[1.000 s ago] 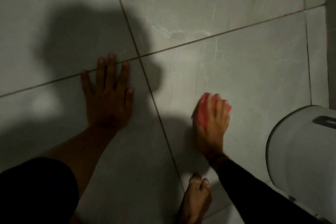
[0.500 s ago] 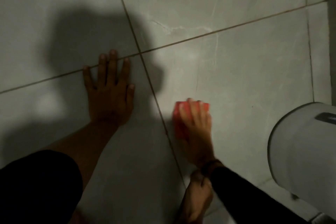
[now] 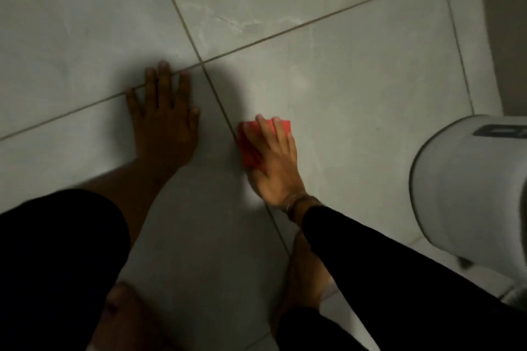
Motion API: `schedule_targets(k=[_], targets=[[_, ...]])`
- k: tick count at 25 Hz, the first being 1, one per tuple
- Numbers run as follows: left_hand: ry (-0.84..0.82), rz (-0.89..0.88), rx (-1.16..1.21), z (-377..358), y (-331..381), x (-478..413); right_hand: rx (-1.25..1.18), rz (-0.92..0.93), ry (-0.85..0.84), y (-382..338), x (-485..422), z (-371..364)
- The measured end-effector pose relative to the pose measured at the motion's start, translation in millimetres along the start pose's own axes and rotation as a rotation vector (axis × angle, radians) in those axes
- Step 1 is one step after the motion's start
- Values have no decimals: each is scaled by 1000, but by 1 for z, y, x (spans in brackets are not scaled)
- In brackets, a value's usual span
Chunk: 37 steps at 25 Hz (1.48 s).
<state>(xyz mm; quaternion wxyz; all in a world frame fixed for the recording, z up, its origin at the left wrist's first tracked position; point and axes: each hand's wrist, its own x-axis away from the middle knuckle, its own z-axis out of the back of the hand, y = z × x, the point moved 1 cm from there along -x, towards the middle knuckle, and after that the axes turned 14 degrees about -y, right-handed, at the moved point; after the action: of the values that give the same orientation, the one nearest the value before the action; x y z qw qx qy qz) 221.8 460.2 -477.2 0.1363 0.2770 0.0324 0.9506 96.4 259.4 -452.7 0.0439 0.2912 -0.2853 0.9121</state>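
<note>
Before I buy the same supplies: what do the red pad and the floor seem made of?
The red pad looks like soft foam or sponge, matte and blocky, though blur leaves that open. The floor looks like glazed ceramic or stone-look tile: faint sheen, pale veining, straight grout lines.

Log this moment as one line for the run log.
work: wiping tile floor | left hand: flat on floor | right hand: presses red sponge beside grout line | nearby: white container, right

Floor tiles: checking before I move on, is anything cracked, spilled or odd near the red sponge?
Nothing clearly wrong: the floor tiles look whole, no spill by the red sponge. Pale streaks beyond the grout crossing may be marbling; too dim to tell.
</note>
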Motion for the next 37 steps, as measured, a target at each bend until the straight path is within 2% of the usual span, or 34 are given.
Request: schedule_targets(k=[2,4,6,9,11,14,18,20,22,27,30,33,37], targets=[[-209,49,46,28,18,13,-445,-186,-12,9,46,19],[-448,68,269,60,54,41,-967,-332,91,8,89,48],[-666,14,528,92,107,84,-1310,-464,213,0,139,83],[-840,-193,747,147,198,158,-1668,-602,356,-11,224,139],[-929,-253,875,181,258,199,-1805,-606,478,-14,281,182],[-935,-328,789,221,333,230,-1935,-585,656,-2,345,238],[-900,-419,582,260,437,234,-2039,-602,868,59,393,282],[-830,-476,474,266,496,225,-1951,-633,973,107,402,299],[-735,-535,350,260,552,214,-1821,-692,1009,156,403,312],[-616,-641,-127,212,635,201,-1654,-907,848,247,391,305],[-575,-589,-288,187,654,192,-1481,-982,678,275,378,300],[-553,-509,-340,173,655,193,-1298,-1091,603,280,370,299],[-540,-500,-234,179,662,199,-1290,-1185,649,278,370,307]])
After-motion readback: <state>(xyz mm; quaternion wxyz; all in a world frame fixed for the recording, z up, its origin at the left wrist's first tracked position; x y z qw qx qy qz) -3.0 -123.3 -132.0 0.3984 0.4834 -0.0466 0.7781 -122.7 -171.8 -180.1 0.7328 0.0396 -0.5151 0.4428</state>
